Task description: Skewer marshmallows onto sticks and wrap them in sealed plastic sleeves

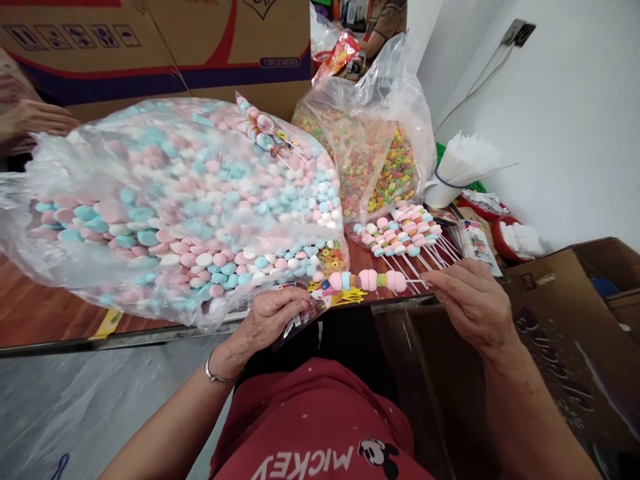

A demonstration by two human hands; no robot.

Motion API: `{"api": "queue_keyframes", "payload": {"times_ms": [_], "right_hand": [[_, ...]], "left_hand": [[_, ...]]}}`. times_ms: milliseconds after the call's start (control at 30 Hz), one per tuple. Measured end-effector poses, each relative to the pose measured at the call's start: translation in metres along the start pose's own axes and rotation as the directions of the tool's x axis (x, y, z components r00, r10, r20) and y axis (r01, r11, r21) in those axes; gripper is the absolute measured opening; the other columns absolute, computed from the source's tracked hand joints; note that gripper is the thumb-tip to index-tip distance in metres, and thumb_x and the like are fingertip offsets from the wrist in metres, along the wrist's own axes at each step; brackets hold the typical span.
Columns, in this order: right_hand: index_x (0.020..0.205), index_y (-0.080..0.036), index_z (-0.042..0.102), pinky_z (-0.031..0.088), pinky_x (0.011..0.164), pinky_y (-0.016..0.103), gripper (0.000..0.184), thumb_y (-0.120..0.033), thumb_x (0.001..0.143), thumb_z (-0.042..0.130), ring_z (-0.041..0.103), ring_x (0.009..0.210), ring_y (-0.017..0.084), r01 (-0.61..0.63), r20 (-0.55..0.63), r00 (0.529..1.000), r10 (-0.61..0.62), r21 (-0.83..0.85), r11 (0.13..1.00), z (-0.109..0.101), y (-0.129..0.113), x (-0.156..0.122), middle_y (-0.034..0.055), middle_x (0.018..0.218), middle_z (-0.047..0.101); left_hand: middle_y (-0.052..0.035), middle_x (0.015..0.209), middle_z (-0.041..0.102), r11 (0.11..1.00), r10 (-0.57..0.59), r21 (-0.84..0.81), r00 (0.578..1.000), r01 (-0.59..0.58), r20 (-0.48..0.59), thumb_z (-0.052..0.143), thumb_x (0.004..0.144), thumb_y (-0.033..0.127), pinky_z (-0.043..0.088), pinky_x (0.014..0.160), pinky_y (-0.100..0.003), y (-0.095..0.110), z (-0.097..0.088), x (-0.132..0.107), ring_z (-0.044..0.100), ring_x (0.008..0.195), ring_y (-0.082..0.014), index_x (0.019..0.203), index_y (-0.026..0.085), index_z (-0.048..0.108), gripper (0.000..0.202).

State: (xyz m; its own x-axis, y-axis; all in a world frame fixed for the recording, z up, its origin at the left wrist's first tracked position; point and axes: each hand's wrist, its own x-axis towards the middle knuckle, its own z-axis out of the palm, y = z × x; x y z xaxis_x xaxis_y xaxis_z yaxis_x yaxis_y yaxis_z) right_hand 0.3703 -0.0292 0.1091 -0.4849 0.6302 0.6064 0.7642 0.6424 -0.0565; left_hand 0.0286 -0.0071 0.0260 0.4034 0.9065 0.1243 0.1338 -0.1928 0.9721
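My right hand pinches the white stick of a candy skewer, threaded with pink and blue marshmallows and coloured gummy rings. The skewer lies level, its tip pointing left at the mouth of a clear plastic bag. Between thumb and fingers, my left hand grips that small bag near the table's front edge. Yellow twist ties lie just behind the skewer. Beyond my right hand, a pile of finished candy skewers rests on the table with sticks toward me.
A huge clear sack of marshmallows covers the table's left, with wrapped skewers on top. Behind stands a sack of gummy rings; right of it, a cup of white sticks. Cardboard boxes stand at right. Another person's hand shows at far left.
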Motion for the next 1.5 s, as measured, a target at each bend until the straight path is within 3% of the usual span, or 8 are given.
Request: {"api": "queue_keyframes", "payload": {"times_ms": [267, 500, 667, 900, 1067, 1200, 1300, 1500], "right_hand": [[0.11, -0.028, 0.067, 0.046, 0.069, 0.037, 0.02, -0.019, 0.099, 0.054, 0.058, 0.074, 0.019, 0.119, 0.032, 0.993, -0.118, -0.022, 0.993, -0.009, 0.008, -0.001, 0.0018, 0.085, 0.072], [0.107, -0.029, 0.067, 0.044, 0.069, 0.037, 0.018, -0.021, 0.099, 0.053, 0.056, 0.071, 0.018, 0.146, 0.108, 0.983, -0.15, 0.042, 0.988, -0.007, 0.004, 0.008, 0.001, 0.082, 0.073], [0.096, -0.024, 0.066, 0.038, 0.064, 0.035, 0.018, -0.019, 0.099, 0.049, 0.051, 0.065, 0.018, 0.142, 0.179, 0.971, -0.157, 0.093, 0.986, 0.008, -0.007, 0.021, 0.0012, 0.07, 0.065], [0.086, -0.022, 0.062, 0.039, 0.066, 0.034, 0.022, -0.02, 0.1, 0.046, 0.053, 0.066, 0.019, 0.053, 0.204, 0.977, -0.058, 0.03, 0.998, 0.016, -0.01, 0.018, 0.0027, 0.071, 0.063], [0.092, -0.02, 0.064, 0.044, 0.069, 0.031, 0.025, -0.023, 0.102, 0.042, 0.058, 0.071, 0.019, 0.028, 0.289, 0.956, -0.056, 0.099, 0.995, 0.023, -0.017, 0.013, 0.0037, 0.077, 0.067], [0.092, -0.021, 0.064, 0.046, 0.071, 0.03, 0.027, -0.026, 0.103, 0.039, 0.061, 0.075, 0.018, -0.046, 0.345, 0.938, -0.025, 0.195, 0.98, 0.036, -0.02, 0.005, 0.0039, 0.08, 0.069], [0.092, -0.021, 0.063, 0.045, 0.069, 0.03, 0.027, -0.026, 0.103, 0.039, 0.061, 0.072, 0.018, -0.079, 0.344, 0.939, -0.005, 0.23, 0.97, 0.047, -0.022, -0.002, 0.004, 0.08, 0.069], [0.091, -0.021, 0.062, 0.047, 0.068, 0.029, 0.027, -0.028, 0.104, 0.04, 0.061, 0.07, 0.017, -0.066, 0.33, 0.944, -0.023, 0.255, 0.965, 0.057, -0.027, -0.005, 0.0034, 0.078, 0.069]], "left_hand": [[-0.0057, 0.067, 0.069, 0.969, -0.086, -0.209, 0.974, 0.131, 0.211, 0.061, 0.092, 0.045, 0.05, 0.061, -0.025, 0.016, -0.005, 0.006, 0.061, 0.062, -0.0146, 0.08, 0.014, 0.069, 0.035], [-0.0048, 0.072, 0.07, 0.998, -0.053, 0.04, 0.956, 0.043, 0.288, 0.062, 0.09, 0.042, 0.047, 0.06, -0.023, 0.022, -0.006, 0.013, 0.06, 0.064, -0.0138, 0.082, 0.015, 0.072, 0.03], [-0.0039, 0.076, 0.07, 0.996, -0.086, 0.063, 0.927, 0.067, 0.366, 0.058, 0.09, 0.033, 0.047, 0.065, -0.022, 0.027, -0.005, 0.018, 0.06, 0.07, -0.0139, 0.084, 0.017, 0.071, 0.022], [0.0003, 0.068, 0.064, 0.936, -0.27, -0.044, 0.794, 0.349, 0.544, 0.058, 0.089, 0.039, 0.036, 0.049, -0.02, 0.033, 0.003, 0.009, 0.047, 0.053, -0.0092, 0.098, 0.016, 0.065, 0.026], [0.0036, 0.058, 0.052, 0.906, -0.262, -0.206, 0.873, 0.369, 0.412, 0.061, 0.089, 0.041, 0.032, 0.048, -0.02, 0.035, 0.013, -0.012, 0.04, 0.05, -0.0076, 0.083, 0.015, 0.061, 0.027], [0.0004, 0.064, 0.058, 0.934, -0.252, -0.199, 0.942, 0.297, 0.221, 0.057, 0.093, 0.041, 0.036, 0.048, -0.022, 0.026, 0.008, -0.036, 0.044, 0.051, -0.0092, 0.093, 0.015, 0.063, 0.027], [-0.0036, 0.079, 0.064, 0.988, -0.137, 0.08, 0.99, 0.134, 0.03, 0.049, 0.097, 0.034, 0.047, 0.063, -0.025, 0.017, 0.004, -0.052, 0.057, 0.068, -0.0137, 0.1, 0.017, 0.063, 0.022], [-0.0116, 0.101, 0.068, 0.828, 0.021, 0.555, 0.994, -0.079, 0.11, 0.045, 0.098, 0.031, 0.047, 0.089, -0.039, 0.006, 0.004, -0.067, 0.061, 0.096, -0.0246, 0.113, 0.018, 0.065, 0.028]]}}
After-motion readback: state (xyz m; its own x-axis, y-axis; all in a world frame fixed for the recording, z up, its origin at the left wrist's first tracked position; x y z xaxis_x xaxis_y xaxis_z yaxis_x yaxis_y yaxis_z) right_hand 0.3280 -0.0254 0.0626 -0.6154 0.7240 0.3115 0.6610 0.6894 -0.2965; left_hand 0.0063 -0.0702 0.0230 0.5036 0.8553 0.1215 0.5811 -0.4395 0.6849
